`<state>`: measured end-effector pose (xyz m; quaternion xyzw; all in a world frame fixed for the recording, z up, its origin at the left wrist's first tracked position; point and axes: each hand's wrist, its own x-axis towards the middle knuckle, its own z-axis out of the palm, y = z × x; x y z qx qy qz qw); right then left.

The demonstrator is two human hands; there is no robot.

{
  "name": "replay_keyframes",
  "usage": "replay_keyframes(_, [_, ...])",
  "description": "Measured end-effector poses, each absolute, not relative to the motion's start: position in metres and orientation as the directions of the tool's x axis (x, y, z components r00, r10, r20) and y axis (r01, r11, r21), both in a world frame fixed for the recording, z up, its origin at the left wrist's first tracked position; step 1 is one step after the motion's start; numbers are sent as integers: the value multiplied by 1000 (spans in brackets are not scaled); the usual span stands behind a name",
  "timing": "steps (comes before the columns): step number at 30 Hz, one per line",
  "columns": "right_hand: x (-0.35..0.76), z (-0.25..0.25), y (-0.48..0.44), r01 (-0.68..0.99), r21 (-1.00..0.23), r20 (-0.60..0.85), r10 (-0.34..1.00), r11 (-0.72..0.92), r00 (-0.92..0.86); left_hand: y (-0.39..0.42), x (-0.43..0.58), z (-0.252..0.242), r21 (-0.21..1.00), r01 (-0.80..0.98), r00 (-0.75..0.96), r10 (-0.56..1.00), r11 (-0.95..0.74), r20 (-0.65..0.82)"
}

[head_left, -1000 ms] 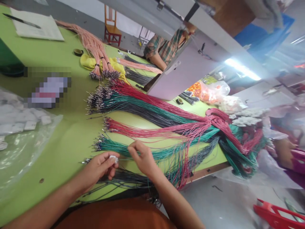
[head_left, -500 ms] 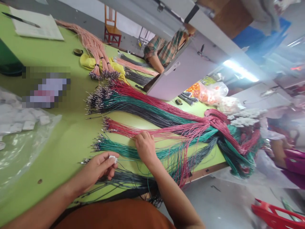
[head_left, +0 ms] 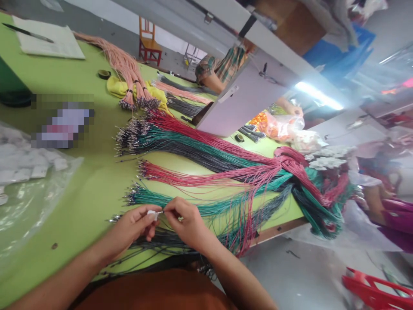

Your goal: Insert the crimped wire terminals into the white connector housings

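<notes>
A small white connector is pinched between the thumb and finger of my left hand. Right beside it, my right hand pinches the metal tip of a wire at the connector's right side; the wire's colour is hard to make out. Green wires run behind my right hand, and a bunch of red wires lies beyond them. Dark wires lie below both hands, close to my body.
A thick bundle of red, green and black wires crosses the table. At the left lies a plastic bag of white connectors. An upright panel stands behind. Other people's arms show at the back and right.
My right hand has left the red wires and moved down and left to my left hand, with a wire tip now in its fingers. My left hand has hardly moved.
</notes>
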<state>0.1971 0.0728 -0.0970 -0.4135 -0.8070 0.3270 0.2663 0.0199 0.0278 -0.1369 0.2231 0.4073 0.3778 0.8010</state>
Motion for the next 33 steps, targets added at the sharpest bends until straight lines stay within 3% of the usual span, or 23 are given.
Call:
replay_keyframes(4, [196,-107,66,565,-745,79,888,355,-453,28,20,-139,650,-439,396,783,621,-480])
replay_keyframes(16, [195,-98,63,649,-530,103,801,545,-589,28,20,-140,645,-437,380,778,627,-500])
replay_keyframes(26, [191,-102,61,660,-507,104,800,553,-591,32,25,-142,794,-322,359,843,515,-401])
replay_keyframes(33, [192,-108,64,604,-474,192,745,640,-639,35,29,-144,840,-277,344,864,467,-367])
